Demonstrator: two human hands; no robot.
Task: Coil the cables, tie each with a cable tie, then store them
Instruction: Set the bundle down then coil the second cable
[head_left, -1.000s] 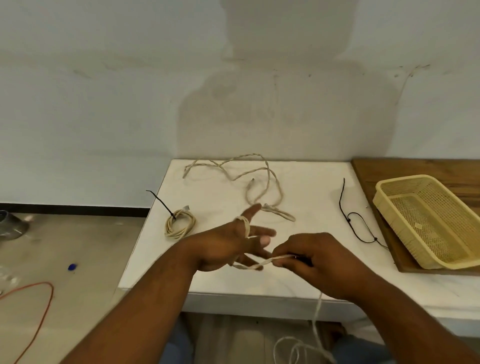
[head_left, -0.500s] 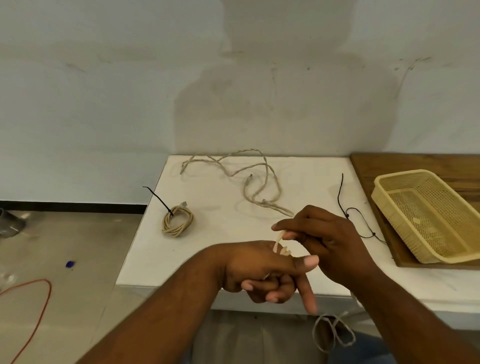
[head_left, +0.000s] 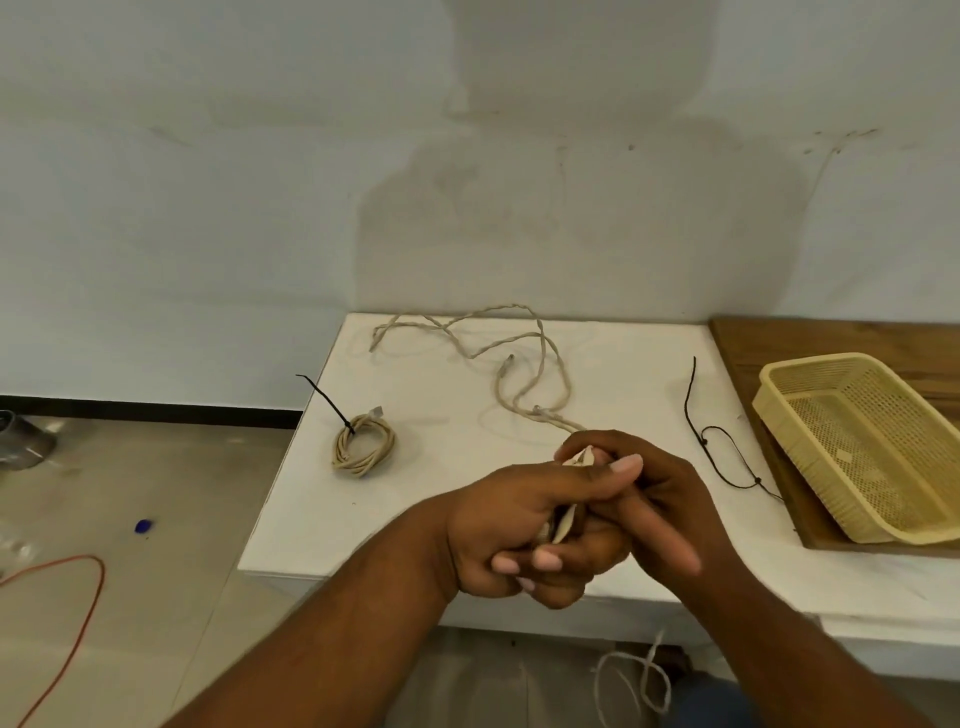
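Observation:
My left hand (head_left: 511, 525) is wrapped with turns of a beige cable (head_left: 563, 522), fingers curled around it. My right hand (head_left: 657, 501) grips the same cable just behind the left thumb. The cable's loose tail (head_left: 631, 680) hangs below the table edge. A coiled beige cable (head_left: 363, 444) bound with a black cable tie (head_left: 330, 402) lies on the white table (head_left: 441, 415) at the left. A loose beige cable (head_left: 514, 364) sprawls at the back. A black cable tie (head_left: 714, 447) lies to the right.
A yellow plastic basket (head_left: 862, 447) sits on a wooden board (head_left: 831, 338) at the right. An orange cord (head_left: 62, 613) and a small blue object (head_left: 144, 526) lie on the floor at the left. A wall stands behind the table.
My left hand turned from spread fingers to a curled grip. My right hand carried the cable around it and now presses close against it. The hanging tail has shortened.

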